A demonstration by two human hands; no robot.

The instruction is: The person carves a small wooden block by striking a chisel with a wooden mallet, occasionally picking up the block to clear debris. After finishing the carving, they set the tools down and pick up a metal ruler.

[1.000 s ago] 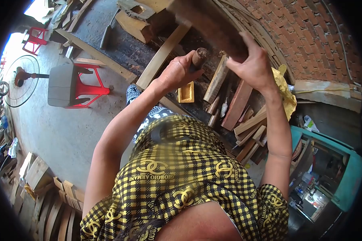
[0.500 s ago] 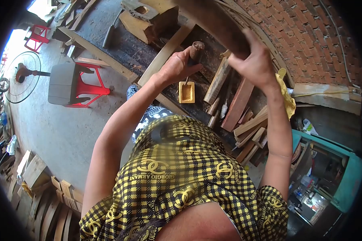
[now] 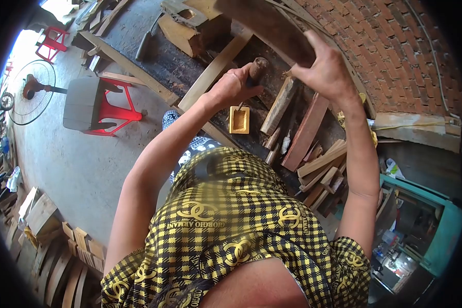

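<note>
My left hand (image 3: 233,88) is wrapped around an upright chisel-like tool with a round wooden handle (image 3: 260,63); its lower end is hidden by the hand. In my right hand (image 3: 327,69) is a heavy, dark wooden club (image 3: 269,28), raised above the bench and reaching up and left over the handle, apart from it as far as I can see. Just below my left hand sits a small yellow box (image 3: 239,123) with a rectangular hollow. A thin rod shows at its upper rim.
A dark workbench (image 3: 161,64) carries a large hollowed wood block (image 3: 182,33), a dark-handled tool (image 3: 143,47), a pale board (image 3: 210,74), a reddish board (image 3: 307,131) and offcuts (image 3: 323,161). A red stool (image 3: 120,110) and fan (image 3: 32,92) stand left. A brick wall (image 3: 395,51) rises right.
The view has shifted slightly. The club in my right hand was blurred by motion and now looks sharper, still raised. My left hand keeps its grip on the handle.
</note>
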